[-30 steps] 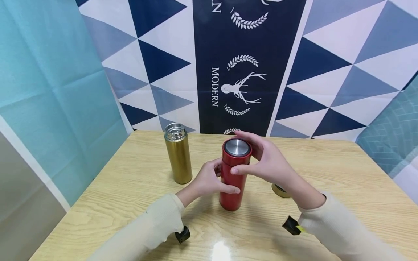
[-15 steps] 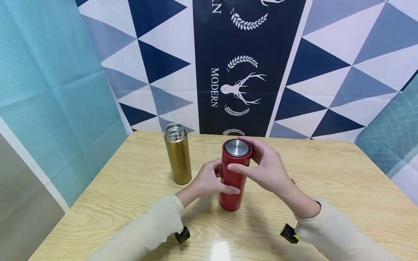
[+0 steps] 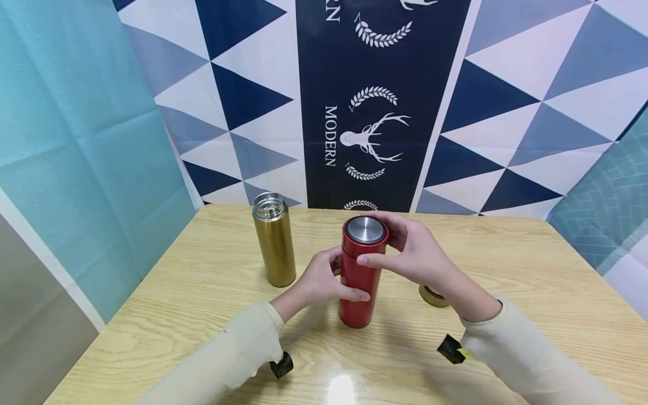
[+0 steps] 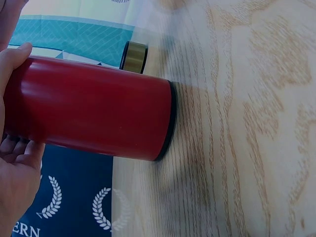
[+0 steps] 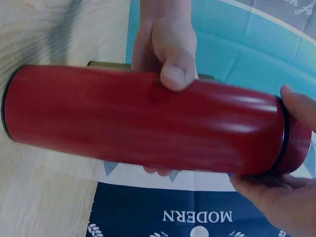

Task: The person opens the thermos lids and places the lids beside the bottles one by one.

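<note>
The left hand [image 3: 318, 279] grips the red flask [image 3: 358, 281]; the right hand [image 3: 412, 253] pinches its cap [image 3: 365, 233]. A gold flask [image 3: 274, 241] stands left of it, a gold cap [image 3: 432, 295] right.

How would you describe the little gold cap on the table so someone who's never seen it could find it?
On the wooden table, find the upright red flask held by both hands. The gold cap lies just right of it, partly behind the right hand's wrist. Unlike the tall gold flask on the left, it is short and round.
</note>
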`<state>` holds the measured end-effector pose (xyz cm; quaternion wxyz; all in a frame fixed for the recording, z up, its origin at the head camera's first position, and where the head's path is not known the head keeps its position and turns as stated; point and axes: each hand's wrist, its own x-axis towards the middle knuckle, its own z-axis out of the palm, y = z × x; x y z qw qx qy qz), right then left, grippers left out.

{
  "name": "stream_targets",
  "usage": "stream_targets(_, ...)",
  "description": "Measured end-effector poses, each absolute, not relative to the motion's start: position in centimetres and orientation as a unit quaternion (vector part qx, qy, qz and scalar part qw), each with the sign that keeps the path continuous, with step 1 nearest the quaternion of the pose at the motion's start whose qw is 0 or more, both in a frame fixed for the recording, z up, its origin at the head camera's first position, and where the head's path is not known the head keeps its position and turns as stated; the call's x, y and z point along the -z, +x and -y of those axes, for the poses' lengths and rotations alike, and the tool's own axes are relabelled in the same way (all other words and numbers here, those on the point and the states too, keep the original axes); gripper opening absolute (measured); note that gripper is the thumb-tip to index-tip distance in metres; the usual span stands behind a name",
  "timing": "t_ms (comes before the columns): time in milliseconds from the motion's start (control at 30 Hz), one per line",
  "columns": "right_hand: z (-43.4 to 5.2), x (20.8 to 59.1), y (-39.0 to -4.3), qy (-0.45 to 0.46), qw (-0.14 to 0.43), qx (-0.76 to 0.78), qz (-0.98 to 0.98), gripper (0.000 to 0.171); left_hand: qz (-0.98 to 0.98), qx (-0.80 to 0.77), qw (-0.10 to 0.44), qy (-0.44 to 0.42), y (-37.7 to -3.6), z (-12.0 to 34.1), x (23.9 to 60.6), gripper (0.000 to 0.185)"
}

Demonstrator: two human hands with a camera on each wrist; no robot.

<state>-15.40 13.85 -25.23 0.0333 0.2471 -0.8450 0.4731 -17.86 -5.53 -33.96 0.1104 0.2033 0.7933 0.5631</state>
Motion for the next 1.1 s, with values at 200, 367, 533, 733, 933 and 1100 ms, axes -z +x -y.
stream_targets(200,-14.4,24.8,-16.3,0.284,0.002,-0.466,0.838,0.066,-0.792,-0.564,0.108,0.205,-17.8,5.6,33.8,0.063)
stream_targets(367,-14.7,24.6,-16.8,0.306,-0.019,-0.469,0.828,0.067,-0.794,-0.562,0.108,0.205,-17.9,5.6,33.8,0.063)
stream_targets(533,-15.0,24.4,-17.2,0.328,-0.029,-0.467,0.821,0.066,-0.793,-0.563,0.107,0.206,-17.9,5.7,33.7,0.061)
stream_targets(733,-15.3,24.2,-17.8,0.345,-0.048,-0.455,0.819,0.068,-0.79,-0.565,0.104,0.213,-17.8,5.6,33.7,0.06)
stream_targets(933,-15.6,24.0,-18.4,0.347,-0.081,-0.458,0.814,0.069,-0.789,-0.567,0.108,0.211,-17.9,5.5,33.9,0.06)
stream_targets(1100,-15.8,23.8,-18.9,0.356,-0.114,-0.463,0.804,0.071,-0.791,-0.564,0.115,0.205,-17.7,5.5,33.9,0.061)
